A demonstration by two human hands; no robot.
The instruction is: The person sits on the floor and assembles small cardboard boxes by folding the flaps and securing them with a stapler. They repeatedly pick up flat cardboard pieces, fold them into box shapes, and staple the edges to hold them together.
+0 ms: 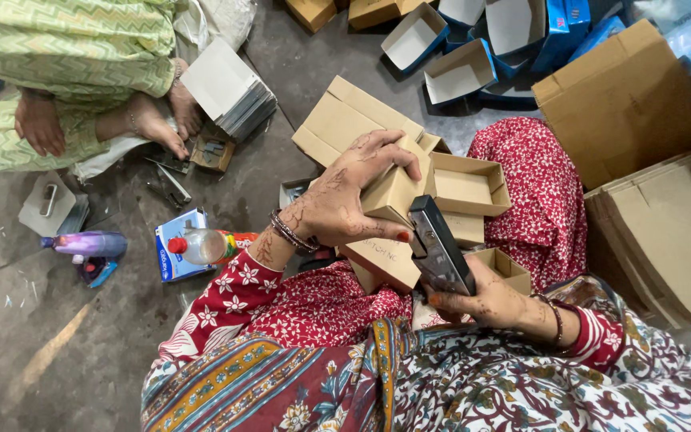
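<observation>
Hands hold tan carton [392,194] (unprinted) and black stapler [440,248].

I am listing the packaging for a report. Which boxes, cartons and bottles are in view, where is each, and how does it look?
Small brown box: under the left hand, open, plain.
Flat brown cartons: right, stacked.
Blue-and-white trays: top, open, empty.
Blue-and-white carton: floor left, beside a bottle with a red cap.
Purple bottle: far left, lying down.
Black stapler: in the right hand.

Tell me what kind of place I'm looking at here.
Probably a small floor-level box-making workshop. The left hand holds a small cardboard box, the right hand a black stapler; flat cardboard sheets and open blue-and-white boxes lie around.
</observation>
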